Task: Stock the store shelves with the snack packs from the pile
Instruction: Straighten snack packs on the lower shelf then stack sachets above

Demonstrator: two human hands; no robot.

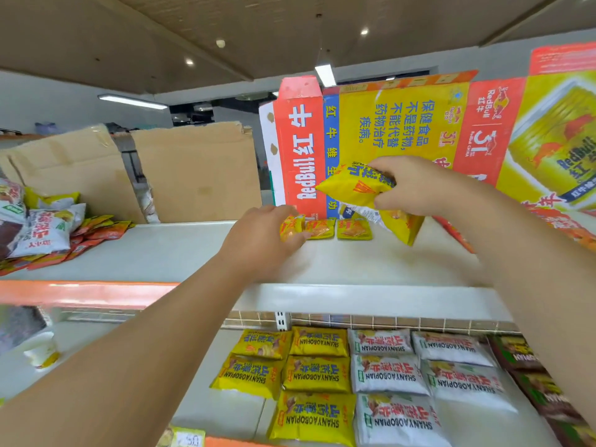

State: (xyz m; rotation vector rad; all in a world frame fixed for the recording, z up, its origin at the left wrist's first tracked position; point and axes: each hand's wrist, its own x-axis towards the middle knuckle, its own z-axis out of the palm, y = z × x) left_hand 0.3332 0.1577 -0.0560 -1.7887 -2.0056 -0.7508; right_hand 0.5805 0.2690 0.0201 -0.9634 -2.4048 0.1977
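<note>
Lower shelf (225, 411), nearest: yellow snack packs (314, 375) are lying flat in two columns. White packs (390, 379) are lying in rows just beside them on the right, and brown packs (529, 375) are running along the far right edge.

Both bare forearms are reaching up over the front lip of the upper shelf (354, 269). An orange price strip (80, 293) is running along the left part of that lip.

Left hand (258, 240): sitting low at the shelf surface, fingers curling round a small yellow sachet (292, 226). The view is slightly blurred here, so I cannot tell whether the sachet is touching the shelf.

Just right of it, two matching sachets (320, 228) are lying flat side by side, forming a row with the held one.

Right hand (416, 185): hovering higher than the left, thumb and fingers clamping a bunch of larger packs (358, 188). These are mostly yellow, with one white pack showing among them. The bunch is hanging downward, its lowest corner coming near the shelf just right of the sachets.

Far left on the same shelf, a loose pile (48, 227) of white, yellow and orange packs is lying well apart from both hands.

Farther back, brown cardboard sheets (200, 169) are standing on edge. A flattened Red Bull carton (403, 130) is standing upright directly behind the right hand, its print turned sideways.
</note>
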